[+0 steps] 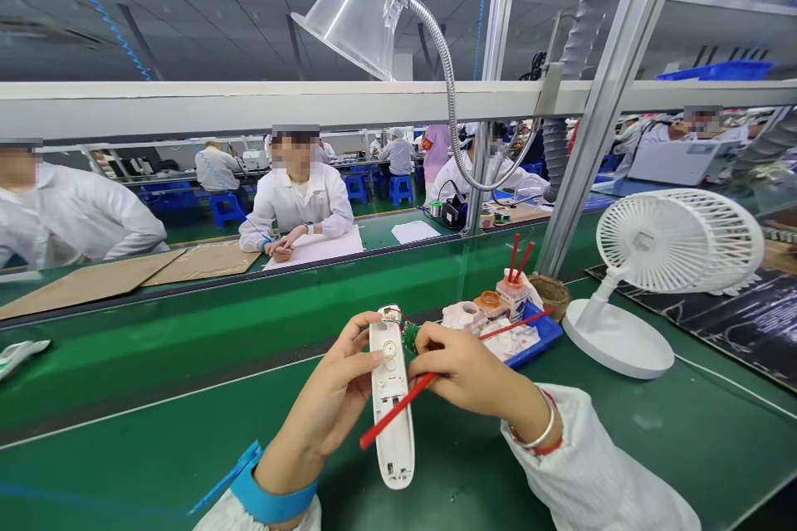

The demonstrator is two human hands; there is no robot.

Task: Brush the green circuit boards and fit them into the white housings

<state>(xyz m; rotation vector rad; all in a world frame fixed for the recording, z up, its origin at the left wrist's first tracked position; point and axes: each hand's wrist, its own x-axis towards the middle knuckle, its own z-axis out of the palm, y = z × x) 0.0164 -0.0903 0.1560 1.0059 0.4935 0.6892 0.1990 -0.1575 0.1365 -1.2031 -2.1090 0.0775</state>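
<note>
My left hand point(339, 382) is closed around a long white plastic housing point(393, 431), its thumb on the inner face near a round fitting point(389, 351). The housing stands nearly upright above the bench, hollow side towards me. In my right hand point(464, 365) a thin red stick point(398, 411) is gripped, slanting down to the left across the front of the housing. At my right fingertips is a small green circuit board point(410, 338), with thin red wires running to the top of the housing. Whether those fingers also pinch the board I cannot tell.
A blue tray point(548, 336) beyond my right hand carries small pots, red sticks and white material. Right of it stand a woven basket point(551, 295) and a white fan point(623, 332). An extraction hood point(354, 8) hangs overhead. Co-workers point(302, 203) sit across the bench.
</note>
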